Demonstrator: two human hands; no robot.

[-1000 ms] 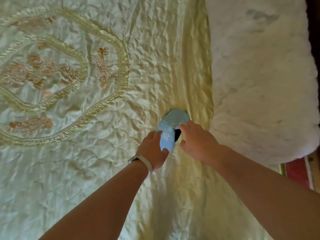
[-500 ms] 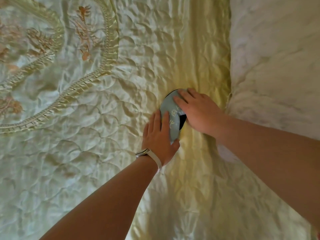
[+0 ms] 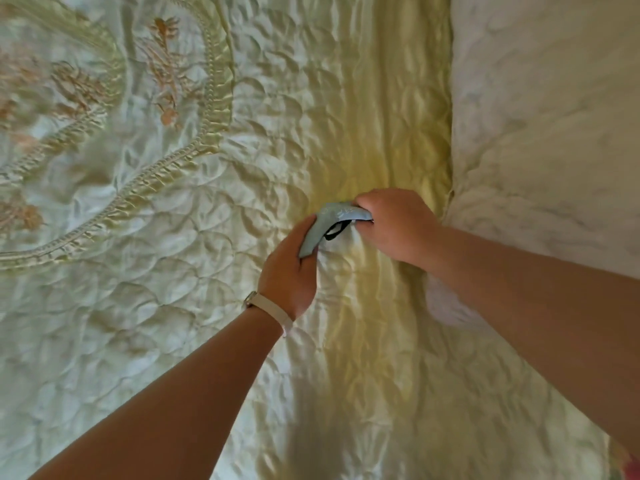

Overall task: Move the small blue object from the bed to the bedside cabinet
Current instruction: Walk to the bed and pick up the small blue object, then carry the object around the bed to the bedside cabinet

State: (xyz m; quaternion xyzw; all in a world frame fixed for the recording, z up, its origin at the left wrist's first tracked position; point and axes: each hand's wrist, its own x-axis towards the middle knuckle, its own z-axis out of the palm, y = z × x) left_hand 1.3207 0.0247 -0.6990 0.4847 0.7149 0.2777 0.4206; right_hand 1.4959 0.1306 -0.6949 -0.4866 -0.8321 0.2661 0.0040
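Small pale-blue soft object (image 3: 332,221) with black strap over quilted yellow-green satin bedspread (image 3: 207,237), near white fluffy pillow (image 3: 540,133). Left hand (image 3: 289,271) and right hand (image 3: 398,225) both clamped on its ends.

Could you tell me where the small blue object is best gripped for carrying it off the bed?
Probably by its two ends, from above: the small blue object is soft and bowed, the left hand pinching its near end, the right hand its far end.
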